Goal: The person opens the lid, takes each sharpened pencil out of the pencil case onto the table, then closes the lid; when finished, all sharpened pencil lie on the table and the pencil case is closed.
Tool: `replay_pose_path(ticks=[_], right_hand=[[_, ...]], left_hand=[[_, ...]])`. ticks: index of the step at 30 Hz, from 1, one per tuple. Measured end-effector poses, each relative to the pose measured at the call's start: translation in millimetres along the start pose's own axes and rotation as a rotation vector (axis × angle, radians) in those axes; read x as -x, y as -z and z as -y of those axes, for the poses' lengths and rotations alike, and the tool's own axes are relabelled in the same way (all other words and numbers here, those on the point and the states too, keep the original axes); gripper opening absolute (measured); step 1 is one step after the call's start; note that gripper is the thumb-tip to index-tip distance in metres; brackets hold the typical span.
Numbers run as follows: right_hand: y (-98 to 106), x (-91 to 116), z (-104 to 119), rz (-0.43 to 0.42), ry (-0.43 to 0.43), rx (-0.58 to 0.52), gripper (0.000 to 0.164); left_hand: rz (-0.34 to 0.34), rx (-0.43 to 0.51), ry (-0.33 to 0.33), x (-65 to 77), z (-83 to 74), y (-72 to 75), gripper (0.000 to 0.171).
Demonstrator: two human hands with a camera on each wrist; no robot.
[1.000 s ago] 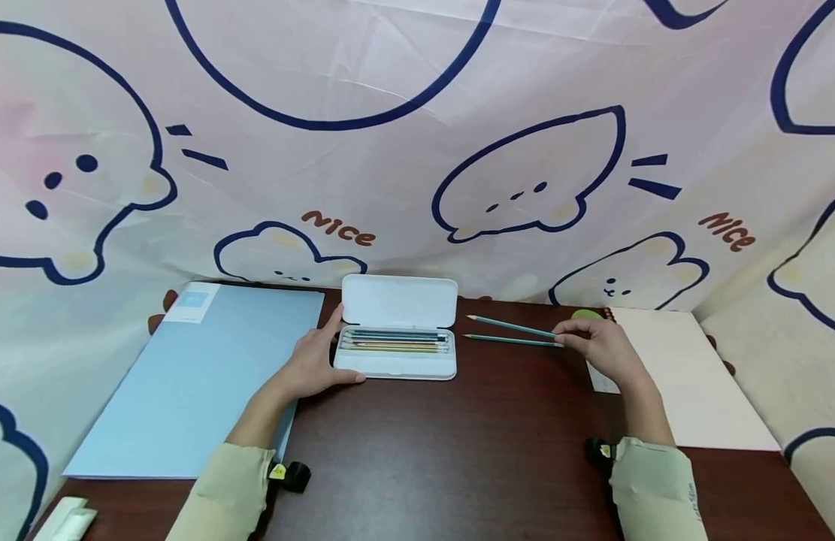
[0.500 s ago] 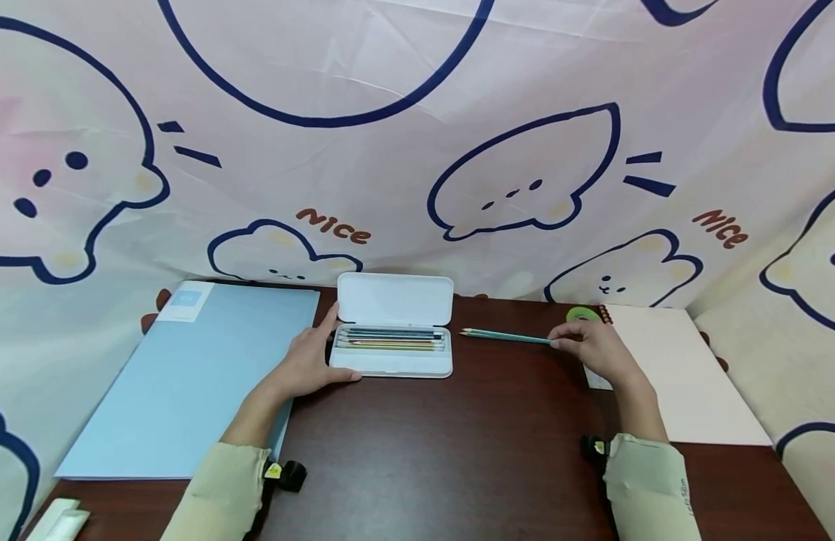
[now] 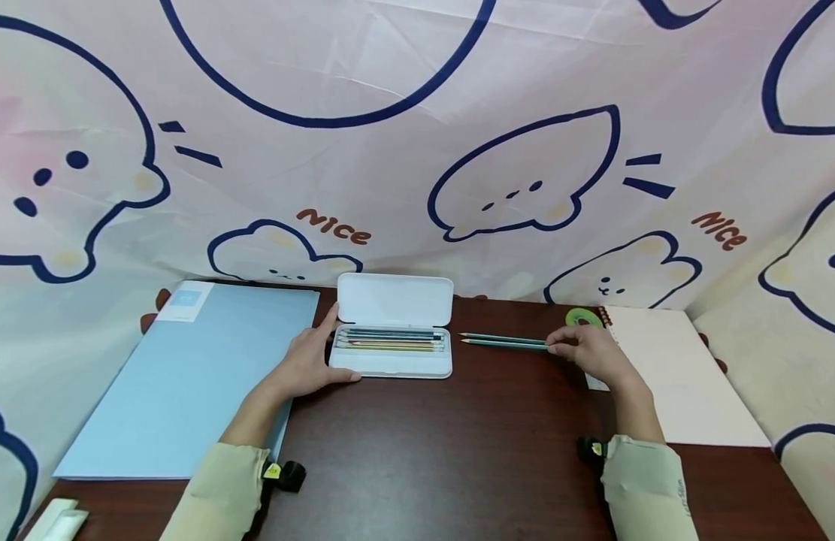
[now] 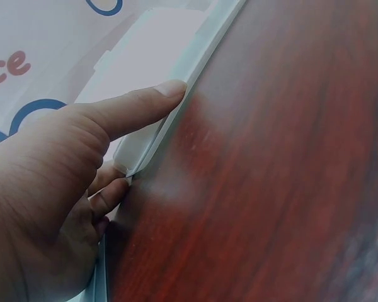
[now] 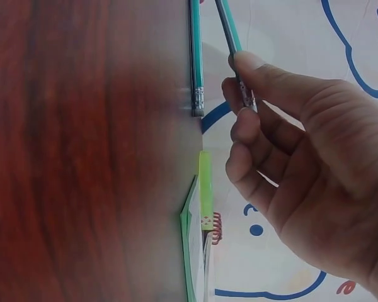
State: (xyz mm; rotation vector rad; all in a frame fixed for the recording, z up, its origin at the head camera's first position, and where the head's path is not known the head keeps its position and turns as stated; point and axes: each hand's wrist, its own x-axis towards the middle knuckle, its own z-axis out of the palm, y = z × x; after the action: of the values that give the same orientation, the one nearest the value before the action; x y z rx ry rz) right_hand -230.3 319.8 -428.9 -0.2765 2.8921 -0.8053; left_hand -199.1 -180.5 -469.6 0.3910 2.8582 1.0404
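In the head view a white pencil case [image 3: 393,367] stands with its lid [image 3: 395,299] raised and several pencils [image 3: 390,342] lying inside. My left hand [image 3: 310,361] holds the case's left end, its thumb along the front edge; the left wrist view shows the other fingers bent at the corner. To the case's right, my right hand [image 3: 588,352] pinches a teal pencil [image 5: 230,26] near its eraser end between thumb and fingers. Another teal pencil [image 5: 197,50] lies on the table beside it. Both point left toward the case.
A blue folder [image 3: 187,383] lies at the left. A green roll of tape [image 3: 582,316] and a white spiral-bound pad [image 3: 694,383] are at the right. White items [image 3: 62,518] sit at the lower left. A printed cloth [image 3: 390,173] closes off the back.
My right hand has brought its pencil slightly left and nearer to the other one, so the two now appear side by side. My left hand stays at the case.
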Motion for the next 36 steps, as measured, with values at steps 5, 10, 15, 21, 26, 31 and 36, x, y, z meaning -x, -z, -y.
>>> replay_pose_path(ticks=[5,10,15,21,26,31,36], right_hand=[[0.0,-0.8,0.1,0.008,-0.012,-0.002,0.014],[-0.9,-1.0,-3.2,0.023,-0.031,0.017,0.015],[-0.8,-2.5,-4.1,0.01,-0.026,0.027,0.014],[-1.0,-5.1,-2.3,-0.01,-0.026,0.082,0.012],[-0.9,-5.5,1.1,-0.021,-0.025,0.107,0.012],[1.6,-2.3,1.5,-0.023,-0.017,0.119,0.02],[6.0,2.3,1.5,-0.029,-0.049,0.1,0.018]], left_hand=[[-0.007,-0.004,-0.002,0.1,-1.0,1.2,0.129],[-0.011,-0.011,-0.009,-0.5,-2.1,2.1,0.129],[-0.009,-0.014,-0.008,-0.7,-1.6,2.5,0.129],[-0.006,-0.016,-0.011,-0.9,-0.6,3.2,0.13],[-0.009,-0.018,-0.013,-1.3,0.2,2.9,0.129],[-0.007,-0.02,-0.013,-0.9,-0.1,1.8,0.129],[-0.004,-0.021,-0.006,0.5,-0.9,0.9,0.129]])
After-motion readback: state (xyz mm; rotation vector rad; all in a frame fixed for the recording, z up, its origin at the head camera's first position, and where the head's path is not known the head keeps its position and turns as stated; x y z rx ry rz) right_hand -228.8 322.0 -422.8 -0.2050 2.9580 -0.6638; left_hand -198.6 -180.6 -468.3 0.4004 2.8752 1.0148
